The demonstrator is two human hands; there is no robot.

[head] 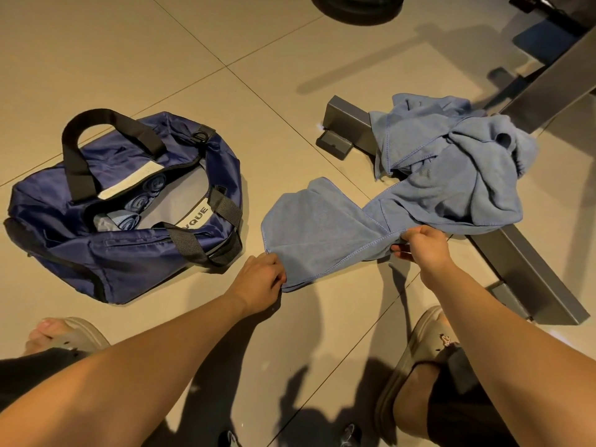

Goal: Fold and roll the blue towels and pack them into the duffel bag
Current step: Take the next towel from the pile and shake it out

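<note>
A blue towel (317, 225) lies partly spread on the tiled floor in front of me. My left hand (259, 279) pinches its near left corner. My right hand (422, 245) grips its near right edge, where the cloth bunches. Behind it a crumpled pile of blue towels (451, 159) rests over a grey metal frame. To the left stands the open navy duffel bag (129, 253) with black handles. Rolled blue towels (142, 201) show inside its opening.
A grey metal frame (529, 279) with foot pads runs along the floor on the right, under the pile. A dark round base (354, 8) sits at the top edge. My feet in tan sandals (416, 353) stand near the bottom, one on each side.
</note>
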